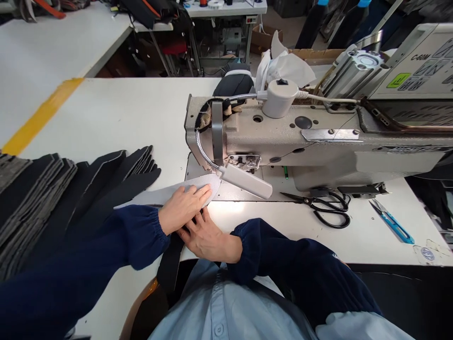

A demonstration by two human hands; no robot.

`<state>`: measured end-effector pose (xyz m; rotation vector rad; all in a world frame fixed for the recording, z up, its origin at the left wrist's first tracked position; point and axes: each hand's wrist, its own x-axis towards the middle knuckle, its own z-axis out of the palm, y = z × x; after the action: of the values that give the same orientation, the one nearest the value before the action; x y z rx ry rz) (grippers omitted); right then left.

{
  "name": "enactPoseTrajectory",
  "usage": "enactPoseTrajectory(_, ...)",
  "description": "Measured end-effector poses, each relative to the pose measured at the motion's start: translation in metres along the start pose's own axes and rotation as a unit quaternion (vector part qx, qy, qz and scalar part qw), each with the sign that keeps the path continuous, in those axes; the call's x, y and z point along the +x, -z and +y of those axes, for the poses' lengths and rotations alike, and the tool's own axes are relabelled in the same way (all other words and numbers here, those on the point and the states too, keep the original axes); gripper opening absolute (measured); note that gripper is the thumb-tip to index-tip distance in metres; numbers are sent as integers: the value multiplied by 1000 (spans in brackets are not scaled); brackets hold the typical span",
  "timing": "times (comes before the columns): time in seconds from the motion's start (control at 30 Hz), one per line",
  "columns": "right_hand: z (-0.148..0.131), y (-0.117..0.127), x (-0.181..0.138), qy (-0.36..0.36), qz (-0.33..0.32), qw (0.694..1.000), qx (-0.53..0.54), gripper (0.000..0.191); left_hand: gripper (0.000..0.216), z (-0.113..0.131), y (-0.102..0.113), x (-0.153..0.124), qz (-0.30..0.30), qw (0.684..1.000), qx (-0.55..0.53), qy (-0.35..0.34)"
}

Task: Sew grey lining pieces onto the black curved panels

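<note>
My left hand (184, 208) lies flat on a grey mesh fabric piece (189, 192), pressing it onto the white sewing table (116, 113). Just below, my right hand (203, 234) rests with spread fingers at the edge of a black fabric piece (171, 262), which hangs down over the table edge. The mesh piece's tip points towards the needle area of an industrial sewing machine (283, 137). The needle is hidden behind a gooseneck lamp (244, 181).
Stacked black cut pieces (46, 198) lie at the left. Black-handled scissors (325, 208) and blue thread snips (391, 220) sit right of my hands. A yellow stripe (42, 115) marks the table at far left. White plastic (283, 66) and cardboard lie behind the machine.
</note>
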<state>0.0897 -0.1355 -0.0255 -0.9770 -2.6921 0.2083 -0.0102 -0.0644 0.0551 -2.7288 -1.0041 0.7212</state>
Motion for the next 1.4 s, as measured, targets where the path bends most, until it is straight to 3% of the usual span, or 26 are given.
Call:
enactPoseTrajectory(0.37,-2,17,-13,51,-13,991,-124,42,52,7,-5,8,21,1000,-3,14)
enactPoseTrajectory(0.57,4,30,-21,68,-43,986,-143,45,69,-2,-24,3,18,998,-36,-58)
enactPoseTrajectory(0.7,7,38,-24,76,-67,983,-150,45,57,6,-33,5,59,998,-34,-14)
enactPoseTrajectory(0.87,14,51,-25,84,-112,982,-126,43,49,20,-29,17,92,995,-21,31)
enactPoseTrajectory(1.13,24,67,-25,87,-168,976,-107,52,40,28,-14,40,71,991,-63,96)
enactPoseTrajectory(1.4,21,59,-29,82,-170,972,-140,55,40,15,-14,44,81,986,-84,115)
